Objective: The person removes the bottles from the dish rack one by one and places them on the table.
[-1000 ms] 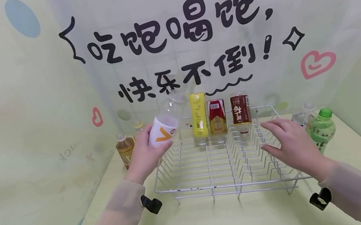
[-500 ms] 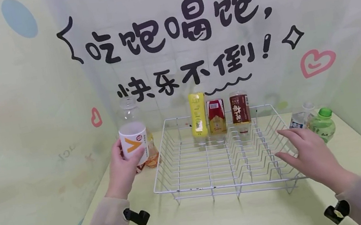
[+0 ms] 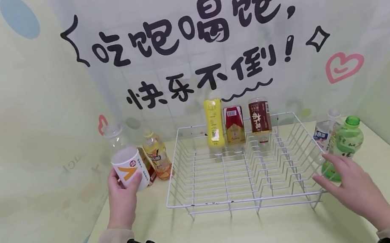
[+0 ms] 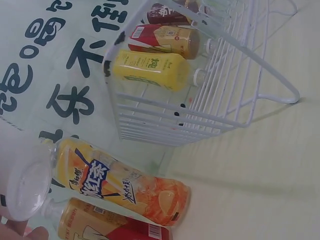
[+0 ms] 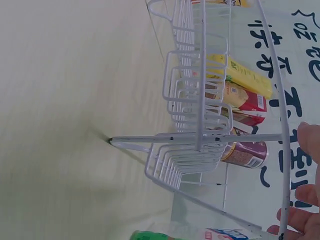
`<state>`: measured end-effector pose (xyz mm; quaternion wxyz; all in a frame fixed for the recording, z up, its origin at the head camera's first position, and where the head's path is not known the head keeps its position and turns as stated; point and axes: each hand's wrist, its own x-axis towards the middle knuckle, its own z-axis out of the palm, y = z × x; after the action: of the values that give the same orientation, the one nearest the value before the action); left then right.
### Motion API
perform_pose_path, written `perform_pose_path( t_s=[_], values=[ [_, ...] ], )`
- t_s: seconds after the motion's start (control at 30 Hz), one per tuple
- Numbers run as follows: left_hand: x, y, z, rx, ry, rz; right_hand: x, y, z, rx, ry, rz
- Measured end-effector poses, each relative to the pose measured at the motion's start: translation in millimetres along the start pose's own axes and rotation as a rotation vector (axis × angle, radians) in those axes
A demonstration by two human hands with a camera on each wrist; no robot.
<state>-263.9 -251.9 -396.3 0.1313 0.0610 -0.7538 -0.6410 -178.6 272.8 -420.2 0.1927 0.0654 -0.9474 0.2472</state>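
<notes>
Left hand (image 3: 124, 195): fingers (image 3: 136, 182) are wrapping round the white-and-orange label of a clear empty bottle (image 3: 127, 167), thumb on the near side. The bottle is tilting, cap leaning toward 11 o'clock, held just above the counter (image 3: 238, 239) at the 9 o'clock side of the white wire rack (image 3: 228, 180). Hold is sitting low on the body; a thin empty bottle can flex and slip out of such a hold, and it is riding close to two tea bottles.

Those neighbours, an orange-yellow tea bottle (image 3: 157, 156) and a red-labelled tea bottle (image 4: 100, 227), are standing just beside the held one, at about its 3 o'clock. Judged risk: a sideways swing is likely to knock one over toward the rack.

Right hand (image 3: 349, 186): fingers (image 3: 331, 159) are lying spread and nearly straight, holding nothing, tips reaching the base of a green bottle (image 3: 344, 144) at the rack's 3 o'clock corner. Whether they are actually touching it, I cannot tell. A small clear bottle (image 3: 323, 134) is crowding it at 10 o'clock; a loose approach could topple either one or snag the rack's rim wire.

Three bottles are standing neck-down at the rack's 12 o'clock edge: yellow bottle (image 3: 215, 126), red-and-gold bottle (image 3: 235, 127), dark-red bottle (image 3: 259, 119). A nudge to the rack could tip them.
</notes>
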Motion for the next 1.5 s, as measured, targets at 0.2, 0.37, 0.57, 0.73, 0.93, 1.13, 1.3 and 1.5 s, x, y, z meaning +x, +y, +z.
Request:
perform_pose_path(
  t_s=[0.2,0.37,0.57,0.73,0.93,1.13,1.3,1.5],
  values=[
    [-1.8,-12.1,-1.9,-0.087,0.033,-0.018,-11,9,7,0.006,-0.068,0.057],
    [-1.0,-20.5,-3.5,-0.153,0.058,-0.032,-16,12,11,0.013,-0.105,0.084],
    [-0.1,-32.8,-6.2,-0.153,0.083,-0.038,-20,13,14,0.028,-0.123,0.079],
    [2.5,-44.8,-5.9,-0.119,0.087,-0.065,-22,14,15,0.032,-0.116,0.067],
    [5.6,-57.7,-2.6,0.016,0.035,-0.092,-21,15,17,0.052,-0.093,0.060],
    [15.0,-71.0,3.7,0.120,-0.017,-0.093,-21,16,19,0.067,-0.076,0.052],
    [24.0,-80.8,11.8,0.197,-0.072,-0.072,-21,16,19,0.071,-0.074,0.052],
    [30.5,-87.6,22.7,0.253,-0.114,-0.070,-21,15,19,0.068,-0.074,0.045]
  ],
)
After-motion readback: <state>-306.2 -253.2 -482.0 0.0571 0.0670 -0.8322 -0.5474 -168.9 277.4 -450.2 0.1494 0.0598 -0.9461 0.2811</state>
